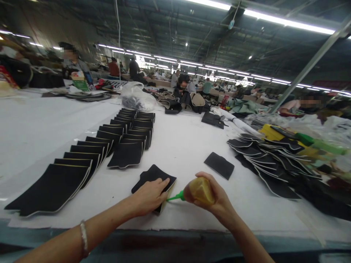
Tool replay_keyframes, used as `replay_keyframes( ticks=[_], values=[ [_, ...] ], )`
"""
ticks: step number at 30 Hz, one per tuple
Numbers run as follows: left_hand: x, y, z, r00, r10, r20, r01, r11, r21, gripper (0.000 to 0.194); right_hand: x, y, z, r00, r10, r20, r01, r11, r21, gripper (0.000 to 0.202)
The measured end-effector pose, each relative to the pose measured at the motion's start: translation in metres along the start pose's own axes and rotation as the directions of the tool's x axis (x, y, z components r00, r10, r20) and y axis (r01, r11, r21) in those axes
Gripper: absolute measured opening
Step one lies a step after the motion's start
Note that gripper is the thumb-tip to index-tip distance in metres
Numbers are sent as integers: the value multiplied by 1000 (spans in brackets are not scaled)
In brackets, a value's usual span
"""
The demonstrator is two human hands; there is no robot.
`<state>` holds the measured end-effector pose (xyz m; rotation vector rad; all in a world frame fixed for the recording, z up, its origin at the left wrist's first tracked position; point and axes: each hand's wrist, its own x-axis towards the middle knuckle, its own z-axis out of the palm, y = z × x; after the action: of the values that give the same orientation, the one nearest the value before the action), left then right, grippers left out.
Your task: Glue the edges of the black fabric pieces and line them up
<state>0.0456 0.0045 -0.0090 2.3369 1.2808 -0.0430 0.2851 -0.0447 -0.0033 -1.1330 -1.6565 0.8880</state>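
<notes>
My right hand point(216, 193) is wrapped round a squeeze bottle point(199, 190) of amber liquid, held tilted with its thin green nozzle point(175, 196) pointing left. The nozzle tip is at the right edge of a black leather-like panel point(153, 175), where a yellowish strip shows. Pressed on that panel is my left hand point(150, 195), its fingers stretched over the right part; the thumb side is partly hidden. A single black piece point(219, 165) lies flat beyond the bottle, to the right.
Overlapping black panels form two rows point(55, 186) point(127, 153) on the left of the white table point(178, 142). More pale-edged panels are heaped in a pile point(263, 160) at the right. A clear plastic bag point(137, 96) and bag parts point(192, 100) stand farther back; people work beyond.
</notes>
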Motion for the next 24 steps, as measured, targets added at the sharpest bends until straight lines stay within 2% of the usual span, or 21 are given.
replay_keyframes(
  ticks=[4,10,15,18,21,24],
  values=[
    [-1,0,-1,1000,20,-7,-20,1000,-7,55,4,1,-2,999,-10,-37,10,1000,-7,52],
    [0,0,-1,1000,18,4,-18,1000,4,56,4,-1,-2,999,-45,-2,45,997,-59,52],
    [-1,0,-2,1000,17,-1,-17,1000,-10,57,12,7,-6,989,-70,-127,57,993,-108,51],
    [-1,0,-2,1000,21,0,-21,999,-25,57,13,10,-7,984,-86,-155,66,990,-127,50],
    [1,-2,0,1000,20,-9,-21,999,-40,56,6,9,-2,989,-45,-143,38,998,-49,51],
    [2,-5,0,1000,7,-12,-8,998,-66,56,-3,11,6,985,88,-148,-61,983,176,54]
  ],
)
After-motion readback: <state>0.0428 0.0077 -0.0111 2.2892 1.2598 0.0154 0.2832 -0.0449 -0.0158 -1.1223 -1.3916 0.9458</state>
